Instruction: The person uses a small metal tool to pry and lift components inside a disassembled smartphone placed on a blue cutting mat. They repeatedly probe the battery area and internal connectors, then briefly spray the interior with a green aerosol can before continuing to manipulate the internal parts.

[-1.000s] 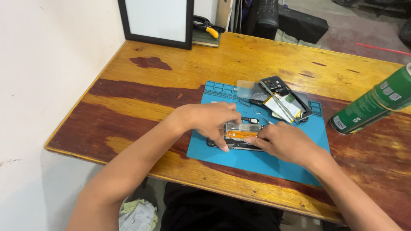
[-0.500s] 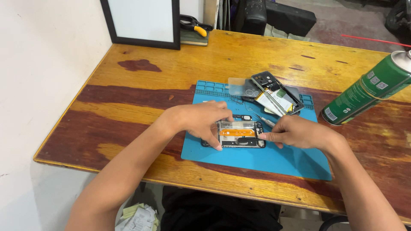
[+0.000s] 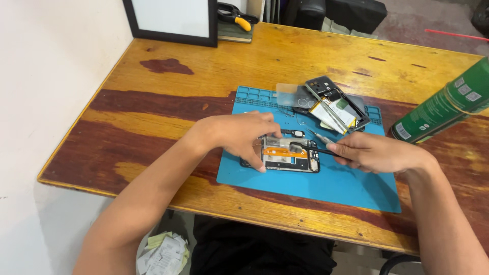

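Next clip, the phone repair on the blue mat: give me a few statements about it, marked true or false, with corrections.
1. The left hand rests on the opened phone. True.
2. The right hand is empty. False: it holds a thin dark tool whose tip reaches the phone.
3. The opened phone lies on the blue mat. True.
4. The green spray can stands upright on the mat. False: it appears tilted, at the table's right side, off the mat.
5. A second dismantled phone lies at the mat's far edge. True.
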